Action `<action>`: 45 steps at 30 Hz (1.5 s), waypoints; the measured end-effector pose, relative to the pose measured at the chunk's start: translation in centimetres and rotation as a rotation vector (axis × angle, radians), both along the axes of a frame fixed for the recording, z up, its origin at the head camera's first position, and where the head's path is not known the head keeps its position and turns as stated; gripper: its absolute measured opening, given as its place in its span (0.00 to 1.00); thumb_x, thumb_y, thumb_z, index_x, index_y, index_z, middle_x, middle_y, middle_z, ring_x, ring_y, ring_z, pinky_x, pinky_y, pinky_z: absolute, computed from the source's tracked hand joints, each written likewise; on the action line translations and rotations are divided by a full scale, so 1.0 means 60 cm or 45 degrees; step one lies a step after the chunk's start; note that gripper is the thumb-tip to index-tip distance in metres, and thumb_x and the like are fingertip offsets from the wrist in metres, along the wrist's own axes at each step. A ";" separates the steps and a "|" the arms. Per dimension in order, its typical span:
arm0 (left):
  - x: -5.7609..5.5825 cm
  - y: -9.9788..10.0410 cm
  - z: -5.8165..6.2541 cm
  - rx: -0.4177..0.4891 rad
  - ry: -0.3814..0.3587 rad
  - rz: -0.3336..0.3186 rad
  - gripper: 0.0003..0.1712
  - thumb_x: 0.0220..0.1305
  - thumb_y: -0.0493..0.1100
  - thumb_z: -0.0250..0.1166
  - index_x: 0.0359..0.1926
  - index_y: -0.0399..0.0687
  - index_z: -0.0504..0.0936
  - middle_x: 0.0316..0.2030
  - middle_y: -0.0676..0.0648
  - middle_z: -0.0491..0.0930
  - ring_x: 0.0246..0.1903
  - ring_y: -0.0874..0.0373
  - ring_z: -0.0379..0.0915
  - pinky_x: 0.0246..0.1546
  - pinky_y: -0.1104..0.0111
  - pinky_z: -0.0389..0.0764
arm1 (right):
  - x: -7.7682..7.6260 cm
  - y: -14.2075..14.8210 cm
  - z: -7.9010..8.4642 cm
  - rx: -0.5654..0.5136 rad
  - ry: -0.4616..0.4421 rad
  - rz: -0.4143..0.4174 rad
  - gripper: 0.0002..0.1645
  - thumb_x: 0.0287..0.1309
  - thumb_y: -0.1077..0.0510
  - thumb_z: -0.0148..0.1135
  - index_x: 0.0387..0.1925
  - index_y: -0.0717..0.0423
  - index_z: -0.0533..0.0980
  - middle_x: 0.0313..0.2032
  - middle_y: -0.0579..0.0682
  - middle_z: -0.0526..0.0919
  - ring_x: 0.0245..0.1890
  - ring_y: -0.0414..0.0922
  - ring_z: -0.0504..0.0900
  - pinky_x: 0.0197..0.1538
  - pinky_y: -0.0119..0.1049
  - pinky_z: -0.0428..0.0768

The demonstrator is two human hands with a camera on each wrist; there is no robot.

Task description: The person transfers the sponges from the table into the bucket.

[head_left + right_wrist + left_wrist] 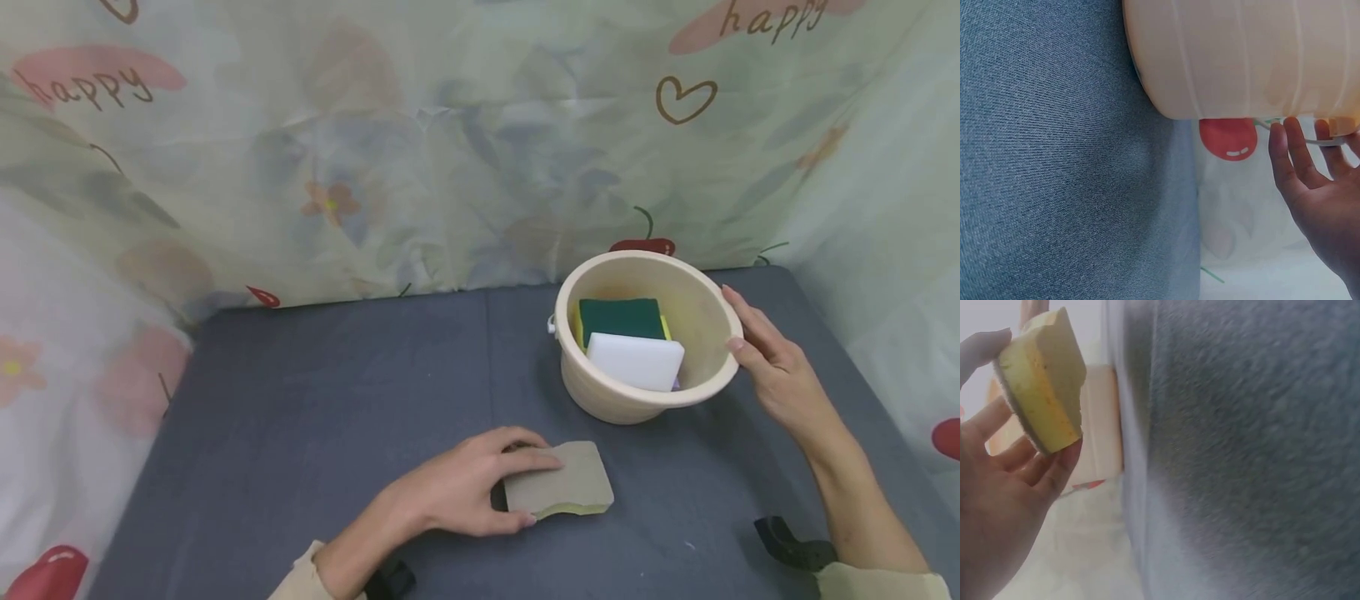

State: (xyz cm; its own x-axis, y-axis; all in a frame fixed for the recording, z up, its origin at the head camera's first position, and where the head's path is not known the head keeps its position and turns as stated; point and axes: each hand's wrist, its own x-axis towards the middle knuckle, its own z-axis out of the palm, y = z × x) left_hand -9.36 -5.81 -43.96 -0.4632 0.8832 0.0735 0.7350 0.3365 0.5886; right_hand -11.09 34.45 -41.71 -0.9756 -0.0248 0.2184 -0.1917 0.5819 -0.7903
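A sponge [562, 483], with a grey top layer and yellow foam beneath, is held by my left hand [483, 483]. Thumb and fingers grip its edges, and the left wrist view shows the sponge [1047, 387] raised off the table surface. Beyond it stands a cream bucket [603, 400]. Inside lie a yellow sponge with a dark green top [622, 318] and a white block [636, 362]; a bit of purple shows beside the block. My right hand [780, 367] holds the bucket's right rim, thumb at the edge and fingers along the outside.
Dark grey cloth covers the table [337, 400]. A printed curtain [450, 167] hangs behind the table's back edge and along both sides. Black straps sit at both wrists, the right one [795, 546] jutting over the table.
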 end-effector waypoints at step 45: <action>-0.081 0.012 0.160 0.393 0.270 -0.031 0.33 0.57 0.55 0.73 0.64 0.56 0.78 0.63 0.53 0.73 0.61 0.63 0.68 0.50 0.75 0.74 | 0.002 -0.001 0.009 -0.020 -0.061 0.003 0.36 0.75 0.56 0.51 0.77 0.33 0.53 0.71 0.47 0.62 0.61 0.27 0.65 0.49 0.13 0.66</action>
